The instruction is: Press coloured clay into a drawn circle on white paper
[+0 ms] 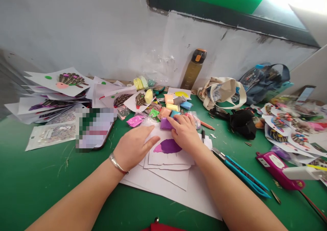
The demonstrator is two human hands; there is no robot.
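My right hand (185, 132) is curled over a purple modelling clay block (166, 124), its fingertips pressing on it. My left hand (134, 147) lies flat on a stack of white paper sheets (173, 180), fingers together, holding nothing. Between the hands, a flattened purple clay shape (168, 146) with a pinker left end sits on the top sheet. Just beyond the hands lie several clay blocks (172, 106) in pastel colours. The purple block's underside is hidden.
A green cutting mat (51, 180) covers the table. Seed-decorated paper crafts (71, 79) lie in piles at left and right. A phone (94, 129) is at left, a blue-handled craft knife (242, 173) at right, and a pink tool (277, 169) further right. Bags and a bottle (194, 69) line the wall.
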